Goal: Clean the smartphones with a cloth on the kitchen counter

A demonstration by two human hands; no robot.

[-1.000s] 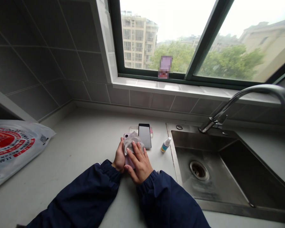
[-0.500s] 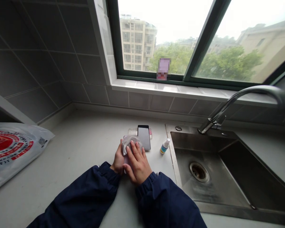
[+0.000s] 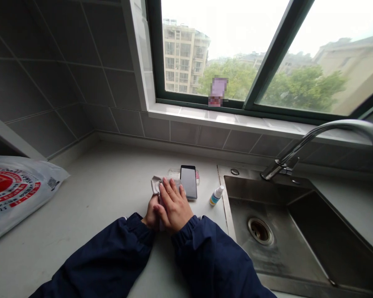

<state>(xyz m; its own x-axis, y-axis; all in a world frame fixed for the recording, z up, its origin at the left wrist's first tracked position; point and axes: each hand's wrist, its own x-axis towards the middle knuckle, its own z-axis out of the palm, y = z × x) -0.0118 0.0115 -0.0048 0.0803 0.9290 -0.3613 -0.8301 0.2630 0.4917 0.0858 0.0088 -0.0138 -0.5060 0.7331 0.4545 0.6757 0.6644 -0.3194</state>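
Grey tiles and a bright window backed the white counter, with a sink and its curving tap on the right and a printed bag slumped at the far left. And right there, front and centre, was the action: two hands close together over a grey cloth! The right hand lay flat on top, its fingers slightly apart and spread across the fabric, its thumb reaching over the left hand. That left one sat lower, beside and partly beneath; most of its fingers were out of sight, so nobody could tell how they closed. Just below the right palm peeped a pale edge, too little of it showing to name.

Wiping looked like the step in hand, the right hand rubbing, the left apparently steadying whatever lay under the cloth. Close by, near the fingertips, a phone lay screen up, partly over a clear case, while a small spray bottle stood upright just beside the sink. The next move seemed to call for even, light strokes out to the edges with a firm hold from below, and then a lift of the cloth to check for smears.
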